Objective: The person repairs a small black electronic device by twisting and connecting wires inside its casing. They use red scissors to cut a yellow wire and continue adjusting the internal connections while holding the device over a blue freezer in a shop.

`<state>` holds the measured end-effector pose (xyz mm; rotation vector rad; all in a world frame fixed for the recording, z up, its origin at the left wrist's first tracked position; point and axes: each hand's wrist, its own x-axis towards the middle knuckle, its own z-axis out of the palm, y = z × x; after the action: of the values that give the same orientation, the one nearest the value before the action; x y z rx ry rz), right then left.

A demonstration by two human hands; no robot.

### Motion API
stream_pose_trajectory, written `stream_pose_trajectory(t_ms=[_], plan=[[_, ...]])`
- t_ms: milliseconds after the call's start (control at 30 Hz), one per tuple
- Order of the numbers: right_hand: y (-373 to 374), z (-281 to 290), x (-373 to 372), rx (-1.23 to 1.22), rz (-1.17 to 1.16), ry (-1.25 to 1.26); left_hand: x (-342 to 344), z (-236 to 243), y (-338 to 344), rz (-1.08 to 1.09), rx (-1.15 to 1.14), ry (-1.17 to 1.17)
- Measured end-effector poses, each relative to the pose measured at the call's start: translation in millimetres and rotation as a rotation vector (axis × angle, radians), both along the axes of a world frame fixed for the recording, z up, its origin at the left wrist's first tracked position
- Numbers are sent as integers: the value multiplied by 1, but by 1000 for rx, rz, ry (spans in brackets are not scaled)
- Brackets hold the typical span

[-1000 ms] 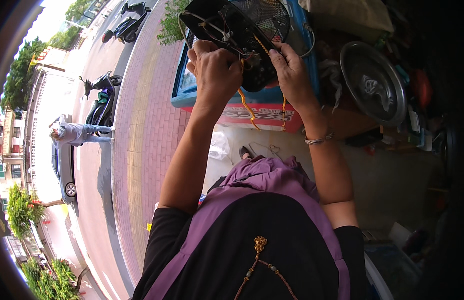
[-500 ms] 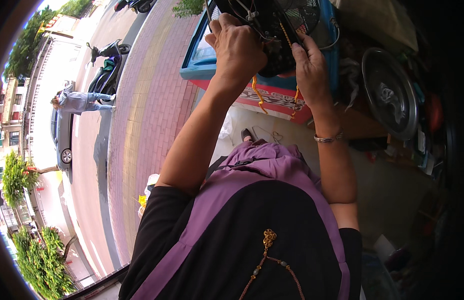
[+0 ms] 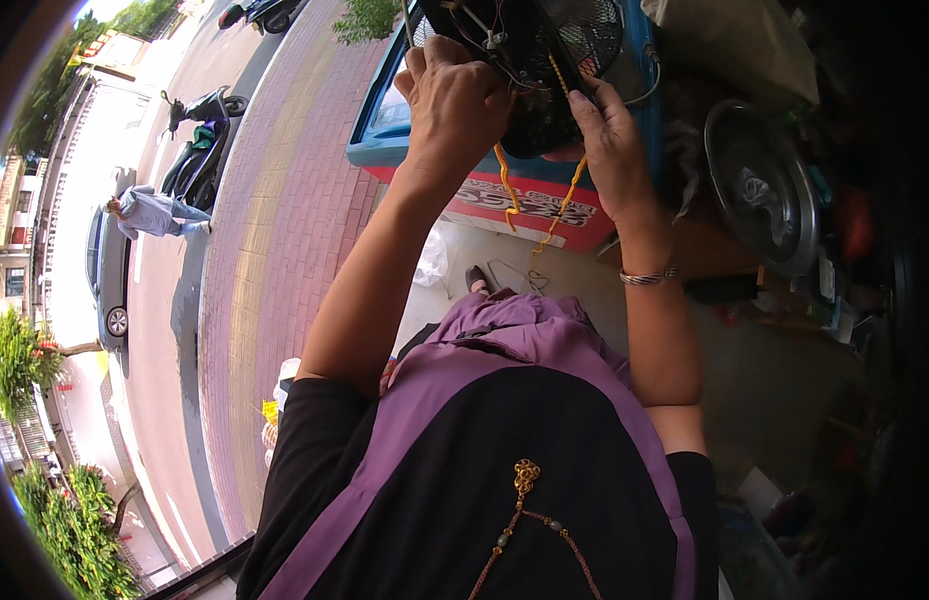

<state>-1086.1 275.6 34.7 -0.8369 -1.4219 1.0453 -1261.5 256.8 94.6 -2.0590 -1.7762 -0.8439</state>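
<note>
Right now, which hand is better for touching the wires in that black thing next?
Probably the left hand: it is close beside the wires in the black casing. The right hand seems busy gripping the casing's edge.

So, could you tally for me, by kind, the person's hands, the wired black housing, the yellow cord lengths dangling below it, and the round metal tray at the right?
Hands: 2, left hand and right hand
Black housing: 1
Dangling yellow cord lengths: 2
Round metal tray: 1
Total: 6
</note>
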Motion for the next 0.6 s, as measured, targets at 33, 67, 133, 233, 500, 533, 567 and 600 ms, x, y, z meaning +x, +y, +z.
stream_pose_trajectory(t_ms=[33, 67, 133, 233, 500, 533, 567, 600], plan=[[-1, 5, 2, -79, 48, 67, 0, 4, 1, -11, -16, 4], [-4, 12, 4, -160, 95, 128, 1, 8, 1, -23, -34, 1], [-9, 20, 5, -244, 125, 184, 4, 11, 4, -55, -61, -9], [-9, 29, 7, -204, -60, -99, 3, 11, 10, -132, -18, -10], [-11, 76, 2, 1002, -260, -958, 1, 7, 18, -305, 1, -204], [-10, 80, -4, 994, -206, -946, -2, 7, 19, -325, 13, -224], [-7, 83, -8, 973, -176, -985, -4, 4, 19, -323, 23, -249], [-5, 88, -10, 953, -155, -1031, -4, 2, 21, -329, 39, -275]])
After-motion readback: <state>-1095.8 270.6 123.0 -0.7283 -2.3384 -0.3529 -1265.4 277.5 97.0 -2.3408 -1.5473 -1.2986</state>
